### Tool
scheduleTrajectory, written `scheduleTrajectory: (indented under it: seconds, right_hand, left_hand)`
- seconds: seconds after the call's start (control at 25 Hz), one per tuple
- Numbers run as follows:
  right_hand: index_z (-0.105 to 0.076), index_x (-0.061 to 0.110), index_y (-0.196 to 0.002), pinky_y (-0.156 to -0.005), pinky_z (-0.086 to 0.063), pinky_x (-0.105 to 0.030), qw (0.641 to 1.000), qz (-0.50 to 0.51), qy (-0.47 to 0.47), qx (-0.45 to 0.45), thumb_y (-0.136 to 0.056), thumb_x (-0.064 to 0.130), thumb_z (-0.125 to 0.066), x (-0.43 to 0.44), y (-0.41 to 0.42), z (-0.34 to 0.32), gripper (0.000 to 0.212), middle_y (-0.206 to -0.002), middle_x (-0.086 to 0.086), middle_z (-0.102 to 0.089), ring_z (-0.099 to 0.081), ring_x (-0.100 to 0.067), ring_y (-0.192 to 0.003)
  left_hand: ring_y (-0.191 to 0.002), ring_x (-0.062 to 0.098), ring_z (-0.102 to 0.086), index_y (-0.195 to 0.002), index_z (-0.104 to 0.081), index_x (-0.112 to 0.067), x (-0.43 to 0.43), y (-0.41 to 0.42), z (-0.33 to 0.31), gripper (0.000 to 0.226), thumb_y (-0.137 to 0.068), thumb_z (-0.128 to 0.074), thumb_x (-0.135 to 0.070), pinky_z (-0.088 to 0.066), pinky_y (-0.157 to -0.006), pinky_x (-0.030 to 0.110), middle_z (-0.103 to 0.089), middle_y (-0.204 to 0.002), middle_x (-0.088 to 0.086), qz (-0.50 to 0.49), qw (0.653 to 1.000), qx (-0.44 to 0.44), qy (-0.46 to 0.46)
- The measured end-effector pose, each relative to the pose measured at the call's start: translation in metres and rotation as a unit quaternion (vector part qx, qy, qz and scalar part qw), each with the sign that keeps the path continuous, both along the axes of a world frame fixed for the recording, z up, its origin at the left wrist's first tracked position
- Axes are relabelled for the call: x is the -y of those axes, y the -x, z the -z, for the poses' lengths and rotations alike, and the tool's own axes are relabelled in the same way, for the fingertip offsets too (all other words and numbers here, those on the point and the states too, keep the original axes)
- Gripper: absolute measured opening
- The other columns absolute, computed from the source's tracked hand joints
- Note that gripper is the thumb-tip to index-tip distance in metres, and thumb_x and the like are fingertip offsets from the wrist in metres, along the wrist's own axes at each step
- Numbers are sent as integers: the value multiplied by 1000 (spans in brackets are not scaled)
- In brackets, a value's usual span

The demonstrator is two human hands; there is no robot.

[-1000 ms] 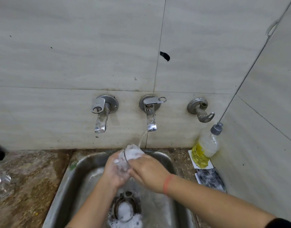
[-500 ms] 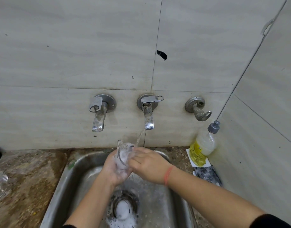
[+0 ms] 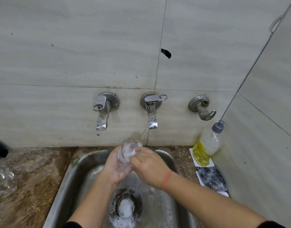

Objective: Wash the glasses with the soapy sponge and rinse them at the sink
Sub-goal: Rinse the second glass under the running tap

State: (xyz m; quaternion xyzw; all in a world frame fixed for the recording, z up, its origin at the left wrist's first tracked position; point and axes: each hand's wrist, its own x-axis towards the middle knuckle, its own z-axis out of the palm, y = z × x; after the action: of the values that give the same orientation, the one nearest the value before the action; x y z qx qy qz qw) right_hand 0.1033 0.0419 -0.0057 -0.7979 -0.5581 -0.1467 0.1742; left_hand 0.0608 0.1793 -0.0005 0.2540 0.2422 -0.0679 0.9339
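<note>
The glass (image 3: 130, 149), foamy inside, is held tilted above the sink (image 3: 70, 175), its mouth under the thin stream from the middle tap (image 3: 152, 119); the left hand (image 3: 116, 169) has a closed grip round its body, the right hand (image 3: 148, 167) curls its fingers against its rim, and a soapy sponge (image 3: 212, 178) lies well right of the sink

home kitchen | steel sink (image 3: 70, 176) | wall taps (image 3: 152, 116) | tiles (image 3: 75, 46) | soap btl (image 3: 207, 143)

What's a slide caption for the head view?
Left hand and right hand hold a soapy glass under the running middle tap over the steel sink.
</note>
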Motion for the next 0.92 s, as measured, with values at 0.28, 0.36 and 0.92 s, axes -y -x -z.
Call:
scheduleTrajectory:
  seconds: [0.28, 0.36, 0.92]
  right_hand:
    - [-62, 8, -103, -99, -42, -36, 997, -68, 21, -18, -95, 25, -50, 2, 3, -2, 22, -100, -9, -68, -61, -24, -98]
    - [-65, 7, -100, -104, -40, -36, 996, -77, 30, 36, -93, 20, -56, 12, -11, 4, 18, -98, -9, -70, -62, -24, -98]
    - [-57, 9, -83, -82, -45, -34, 992, 60, -14, -114, -94, 18, -47, -1, 6, -11, 18, -79, -12, -64, -58, -29, -78]
  left_hand:
    - [-62, 22, -63, -82, -62, 0, 2, -5, 17, 14, -75, -54, -9, -55, -58, 28, -61, -74, 11, -16, 999, -8, -37]
    - [-56, 21, -61, -84, -62, -1, 1, -3, 12, 12, -76, -57, -9, -53, -48, 25, -61, -71, 10, 23, 999, -34, -21]
    - [-80, 24, -62, -105, -63, -5, -4, -5, 18, 31, -87, -52, -27, -56, -61, 32, -65, -94, 12, 1, 999, -33, 17]
